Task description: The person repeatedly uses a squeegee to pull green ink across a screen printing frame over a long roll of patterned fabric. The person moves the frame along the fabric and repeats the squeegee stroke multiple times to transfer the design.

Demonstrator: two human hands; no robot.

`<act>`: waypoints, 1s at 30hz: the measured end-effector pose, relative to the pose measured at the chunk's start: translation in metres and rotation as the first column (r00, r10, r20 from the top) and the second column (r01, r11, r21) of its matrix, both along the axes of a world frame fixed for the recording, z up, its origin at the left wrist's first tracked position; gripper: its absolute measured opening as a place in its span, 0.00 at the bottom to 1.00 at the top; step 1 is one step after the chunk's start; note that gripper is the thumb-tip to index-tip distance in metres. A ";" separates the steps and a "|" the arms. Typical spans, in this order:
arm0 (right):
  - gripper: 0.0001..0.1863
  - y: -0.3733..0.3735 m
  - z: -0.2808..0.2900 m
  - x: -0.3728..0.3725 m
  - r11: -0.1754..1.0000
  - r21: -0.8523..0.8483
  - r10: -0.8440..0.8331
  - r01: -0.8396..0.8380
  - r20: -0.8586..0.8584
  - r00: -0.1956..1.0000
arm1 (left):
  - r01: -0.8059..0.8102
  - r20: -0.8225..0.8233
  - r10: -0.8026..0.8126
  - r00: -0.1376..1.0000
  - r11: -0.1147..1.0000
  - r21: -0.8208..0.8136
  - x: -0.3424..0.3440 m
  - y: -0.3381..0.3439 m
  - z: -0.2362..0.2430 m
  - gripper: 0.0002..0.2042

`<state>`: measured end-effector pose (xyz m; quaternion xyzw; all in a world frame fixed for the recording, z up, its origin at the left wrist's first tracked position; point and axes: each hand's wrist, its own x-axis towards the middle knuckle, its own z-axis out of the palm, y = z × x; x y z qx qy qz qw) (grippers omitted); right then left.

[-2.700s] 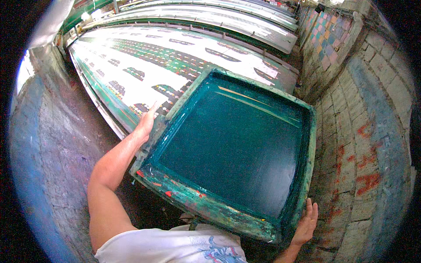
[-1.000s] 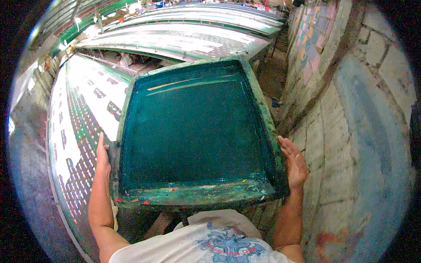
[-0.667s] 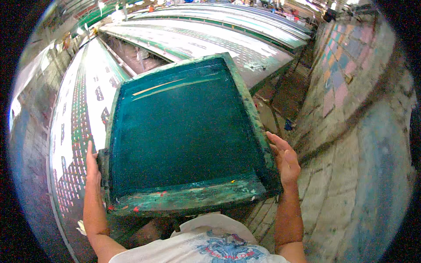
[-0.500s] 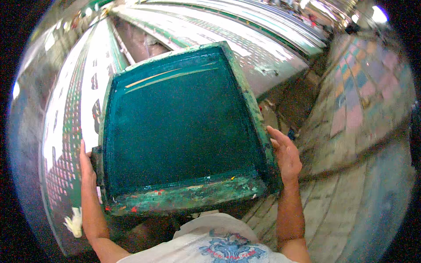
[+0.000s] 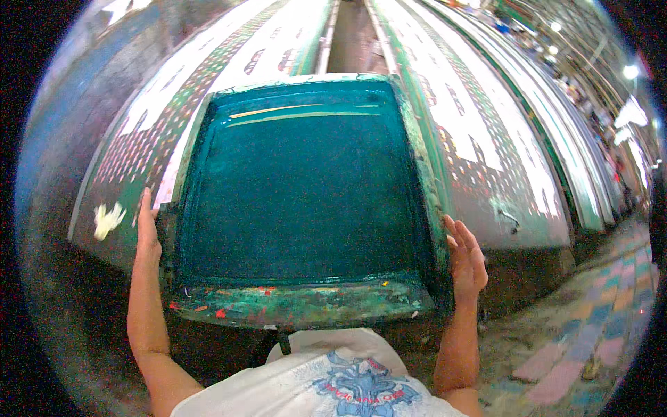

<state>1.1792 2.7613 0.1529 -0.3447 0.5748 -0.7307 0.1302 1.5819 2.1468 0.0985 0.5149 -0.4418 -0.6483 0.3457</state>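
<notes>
A large screen printing frame (image 5: 306, 187) with dark teal mesh and paint-stained green edges is held in front of my body. My left hand (image 5: 148, 229) grips its left side, the thumb side upward along the edge. On the opposite side my right hand (image 5: 467, 258) presses against the frame, fingers partly bent and their tips hidden behind the rim. Two pale streaks cross the far part of the mesh. Red and yellow paint specks dot the near edge.
Long printing tables stretch away on both sides, the left table (image 5: 104, 201) and the right table (image 5: 535, 233) carrying white printed pieces. A narrow aisle (image 5: 349, 42) runs between them. A crumpled pale scrap (image 5: 108, 221) lies on the left table. Coloured floor tiles (image 5: 590, 326) show at right.
My view and body have turned left, so the aisle now lies straight beyond the frame and the tiled floor has shifted right. Both hands still hold the frame, which now looks less tilted.
</notes>
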 end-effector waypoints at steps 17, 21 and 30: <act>0.41 -0.269 -0.029 -0.052 0.430 -0.324 0.903 -0.842 0.169 0.396 | -0.793 -0.019 0.823 0.568 0.541 -0.282 0.304 0.402 0.040 0.45; 0.40 -0.342 -0.025 -0.024 0.270 -0.261 0.959 -0.927 0.162 0.234 | -0.922 -0.086 0.927 0.365 0.347 -0.171 0.319 0.460 0.020 0.46; 0.38 -0.467 -0.032 -0.008 0.003 -0.257 0.983 -0.966 0.177 -0.044 | -0.972 -0.080 0.988 0.131 0.144 0.187 0.278 0.541 0.009 0.48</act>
